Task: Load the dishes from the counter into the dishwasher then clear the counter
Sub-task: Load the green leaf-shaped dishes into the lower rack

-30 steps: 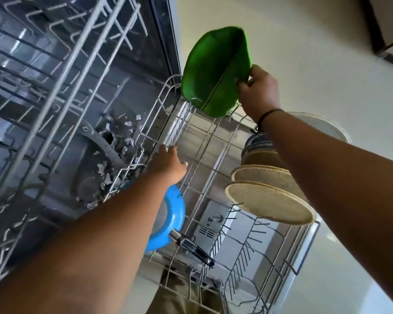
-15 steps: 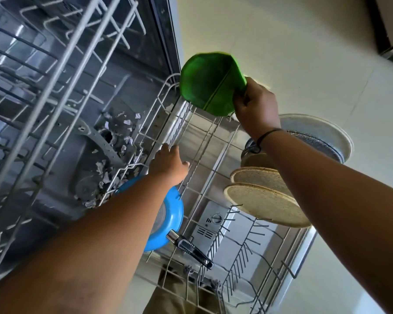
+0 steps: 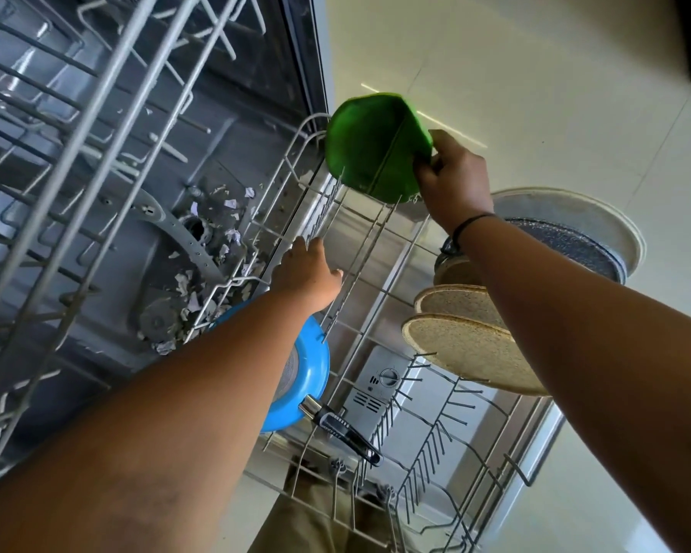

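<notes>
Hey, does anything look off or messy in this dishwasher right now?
Yes. Torn whitish scraps, like shredded paper, litter the tub floor around the spray arm, beyond the pulled-out lower rack. That debris doesn't belong in a machine being loaded. The dishes themselves look fine; the right hand holds a green plate at the rack's far end.

Counted items. One green leaf-shaped dish (image 3: 376,149), far centre. One blue pan (image 3: 308,373) with one dark handle (image 3: 346,435), near centre. Two speckled tan plates (image 3: 467,353) (image 3: 455,303), right. One dark speckled pan (image 3: 567,245) and one white plate (image 3: 599,217), far right. Two wire racks: upper (image 3: 96,113), left, and lower (image 3: 376,273), centre. Two hands: left hand (image 3: 306,273), right hand (image 3: 453,177).
</notes>
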A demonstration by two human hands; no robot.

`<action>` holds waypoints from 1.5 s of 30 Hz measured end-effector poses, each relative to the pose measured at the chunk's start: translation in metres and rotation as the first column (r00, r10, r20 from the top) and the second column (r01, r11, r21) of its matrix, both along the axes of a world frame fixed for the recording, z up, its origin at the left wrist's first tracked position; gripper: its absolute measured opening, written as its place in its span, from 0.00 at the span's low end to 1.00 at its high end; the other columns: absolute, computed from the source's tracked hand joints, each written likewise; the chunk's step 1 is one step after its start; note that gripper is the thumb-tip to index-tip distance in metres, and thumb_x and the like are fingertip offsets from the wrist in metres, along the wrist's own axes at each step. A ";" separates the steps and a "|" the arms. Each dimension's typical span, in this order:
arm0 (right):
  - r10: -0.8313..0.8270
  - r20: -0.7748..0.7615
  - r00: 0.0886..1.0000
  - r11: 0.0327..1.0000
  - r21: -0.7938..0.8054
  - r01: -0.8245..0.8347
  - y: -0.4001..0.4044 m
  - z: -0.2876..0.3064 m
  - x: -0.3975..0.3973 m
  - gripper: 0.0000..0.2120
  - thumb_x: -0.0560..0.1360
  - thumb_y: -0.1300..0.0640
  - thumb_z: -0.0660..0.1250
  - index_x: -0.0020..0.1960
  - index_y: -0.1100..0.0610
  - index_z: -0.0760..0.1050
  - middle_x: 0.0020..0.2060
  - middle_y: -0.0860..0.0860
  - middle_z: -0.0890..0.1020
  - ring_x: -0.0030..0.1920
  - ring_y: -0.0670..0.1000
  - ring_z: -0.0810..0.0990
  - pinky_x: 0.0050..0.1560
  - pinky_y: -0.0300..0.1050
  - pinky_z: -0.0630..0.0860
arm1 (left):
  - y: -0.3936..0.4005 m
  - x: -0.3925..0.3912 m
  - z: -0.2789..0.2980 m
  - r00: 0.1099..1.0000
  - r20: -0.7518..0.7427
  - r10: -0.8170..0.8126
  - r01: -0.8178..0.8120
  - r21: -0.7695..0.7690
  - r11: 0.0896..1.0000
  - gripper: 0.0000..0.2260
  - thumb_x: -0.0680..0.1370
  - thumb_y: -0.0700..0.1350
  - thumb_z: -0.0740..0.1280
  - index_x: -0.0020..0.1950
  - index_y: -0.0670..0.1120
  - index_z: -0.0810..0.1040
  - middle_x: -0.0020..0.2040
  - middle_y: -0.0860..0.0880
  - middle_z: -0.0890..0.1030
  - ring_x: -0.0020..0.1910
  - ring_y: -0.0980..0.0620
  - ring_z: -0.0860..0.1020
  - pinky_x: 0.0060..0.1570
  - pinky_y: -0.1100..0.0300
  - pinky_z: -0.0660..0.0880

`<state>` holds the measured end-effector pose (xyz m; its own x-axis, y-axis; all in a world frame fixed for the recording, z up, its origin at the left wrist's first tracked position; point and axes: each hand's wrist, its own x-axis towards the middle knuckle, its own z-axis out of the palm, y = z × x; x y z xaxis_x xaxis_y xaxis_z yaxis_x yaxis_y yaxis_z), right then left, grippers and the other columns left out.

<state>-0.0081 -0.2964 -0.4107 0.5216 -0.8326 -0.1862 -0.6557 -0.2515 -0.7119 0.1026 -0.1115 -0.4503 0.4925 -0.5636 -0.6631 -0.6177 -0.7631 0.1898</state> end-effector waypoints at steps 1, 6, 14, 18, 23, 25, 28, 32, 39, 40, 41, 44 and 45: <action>0.006 -0.013 1.000 1.000 0.030 -0.006 0.001 -0.002 0.002 0.14 0.77 0.57 0.61 0.62 0.50 0.75 0.42 0.54 0.83 0.44 0.55 0.81 0.46 0.52 0.79 | 0.000 0.001 -0.001 1.000 0.006 -0.007 0.007 -0.008 1.000 0.30 0.78 0.54 0.63 0.76 0.46 0.56 0.75 0.43 0.58 0.72 0.40 0.62 0.68 0.44 0.65; -0.037 -0.100 0.994 0.993 0.108 0.048 0.004 -0.007 0.001 0.13 0.78 0.60 0.57 0.60 0.53 0.74 0.46 0.53 0.80 0.46 0.55 0.79 0.43 0.45 0.74 | 0.001 0.002 0.000 0.997 0.040 -0.071 0.072 -0.021 0.997 0.30 0.78 0.54 0.63 0.76 0.45 0.57 0.74 0.43 0.60 0.71 0.40 0.63 0.67 0.44 0.65; -0.085 -0.239 0.967 0.968 0.210 0.137 0.033 0.028 -0.008 0.33 0.77 0.59 0.64 0.76 0.56 0.50 0.63 0.60 0.76 0.60 0.59 0.76 0.54 0.47 0.72 | 0.025 -0.016 0.030 0.992 0.072 -0.106 0.111 -0.067 0.992 0.31 0.78 0.55 0.63 0.76 0.46 0.56 0.73 0.43 0.62 0.70 0.42 0.64 0.66 0.47 0.65; -0.068 -0.261 0.963 0.963 0.234 0.131 0.087 0.058 -0.043 0.27 0.77 0.60 0.63 0.73 0.55 0.56 0.63 0.60 0.75 0.61 0.58 0.75 0.59 0.48 0.72 | 0.065 -0.028 0.066 0.989 0.043 -0.141 0.142 -0.035 0.989 0.31 0.79 0.55 0.62 0.77 0.46 0.54 0.77 0.42 0.57 0.73 0.41 0.61 0.70 0.47 0.62; 0.329 -0.429 0.841 0.904 0.402 -0.149 0.185 0.104 -0.099 0.33 0.76 0.54 0.64 0.75 0.53 0.50 0.68 0.60 0.69 0.66 0.59 0.71 0.65 0.56 0.71 | 0.140 -0.056 0.154 0.981 0.042 -0.188 0.188 0.005 0.982 0.30 0.77 0.57 0.60 0.75 0.46 0.58 0.76 0.41 0.59 0.71 0.40 0.65 0.68 0.49 0.65; 0.469 -0.454 0.757 0.877 0.341 -0.339 0.218 0.137 -0.114 0.35 0.75 0.49 0.65 0.76 0.55 0.52 0.70 0.56 0.67 0.69 0.57 0.66 0.69 0.52 0.66 | 0.172 -0.071 0.204 0.975 0.055 -0.216 0.218 -0.043 0.975 0.30 0.76 0.58 0.58 0.75 0.46 0.59 0.75 0.41 0.61 0.72 0.39 0.63 0.69 0.48 0.62; 0.619 -0.424 0.661 0.775 0.197 -0.600 0.259 0.201 -0.116 0.36 0.74 0.45 0.63 0.76 0.56 0.55 0.70 0.54 0.68 0.71 0.56 0.64 0.70 0.51 0.63 | 0.226 -0.091 0.283 0.971 0.136 -0.194 0.211 -0.126 0.969 0.30 0.74 0.59 0.57 0.73 0.46 0.66 0.73 0.41 0.67 0.69 0.38 0.68 0.66 0.44 0.66; 0.732 -0.429 0.529 0.590 0.010 -0.807 0.303 0.272 -0.097 0.36 0.72 0.45 0.60 0.76 0.55 0.55 0.72 0.55 0.66 0.74 0.59 0.60 0.74 0.54 0.57 | 0.276 -0.110 0.353 0.960 0.258 -0.107 0.172 -0.246 0.954 0.29 0.68 0.58 0.66 0.66 0.47 0.71 0.62 0.42 0.79 0.58 0.40 0.79 0.55 0.45 0.77; 0.791 -0.472 0.388 0.291 -0.266 -0.919 0.392 0.364 -0.085 0.34 0.71 0.44 0.60 0.75 0.55 0.58 0.69 0.56 0.70 0.73 0.62 0.62 0.72 0.59 0.60 | 0.383 -0.143 0.432 0.899 0.428 0.089 0.087 -0.374 0.923 0.27 0.69 0.60 0.62 0.65 0.50 0.75 0.61 0.48 0.79 0.58 0.47 0.79 0.57 0.51 0.76; 0.801 -0.465 0.376 0.265 -0.288 -0.920 0.408 0.372 -0.085 0.34 0.72 0.43 0.60 0.74 0.55 0.59 0.68 0.56 0.71 0.72 0.62 0.64 0.71 0.59 0.62 | 0.401 -0.147 0.443 0.888 0.443 0.123 0.060 -0.377 0.924 0.27 0.69 0.61 0.63 0.65 0.51 0.75 0.62 0.48 0.79 0.58 0.47 0.79 0.57 0.51 0.75; 0.815 -0.451 0.362 0.225 -0.329 -0.917 0.431 0.383 -0.084 0.33 0.71 0.43 0.60 0.73 0.55 0.62 0.66 0.55 0.73 0.69 0.61 0.67 0.70 0.58 0.65 | 0.427 -0.153 0.457 0.870 0.462 0.170 0.028 -0.391 0.920 0.28 0.69 0.60 0.62 0.66 0.50 0.74 0.64 0.47 0.78 0.61 0.46 0.78 0.59 0.50 0.74; 0.862 -0.391 0.321 0.124 -0.451 -0.884 0.514 0.411 -0.081 0.33 0.66 0.41 0.64 0.68 0.54 0.68 0.58 0.53 0.79 0.60 0.59 0.78 0.60 0.55 0.76 | 0.516 -0.172 0.493 0.808 0.503 0.307 -0.089 -0.411 0.907 0.29 0.78 0.59 0.56 0.77 0.52 0.56 0.78 0.47 0.57 0.76 0.46 0.56 0.74 0.49 0.51; 0.878 -0.363 0.311 0.118 -0.465 -0.877 0.538 0.418 -0.078 0.33 0.66 0.40 0.63 0.68 0.55 0.68 0.57 0.53 0.79 0.59 0.58 0.78 0.59 0.55 0.76 | 0.544 -0.178 0.502 0.775 0.517 0.364 -0.142 -0.419 0.897 0.30 0.79 0.59 0.55 0.78 0.52 0.51 0.79 0.49 0.52 0.78 0.48 0.50 0.74 0.51 0.44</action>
<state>-0.0865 0.2419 0.0077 0.9607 0.2734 0.0478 0.2772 -0.9353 -0.2199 -0.0756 0.4326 0.0521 0.8702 -0.4926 -0.0041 -0.4871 -0.8617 0.1421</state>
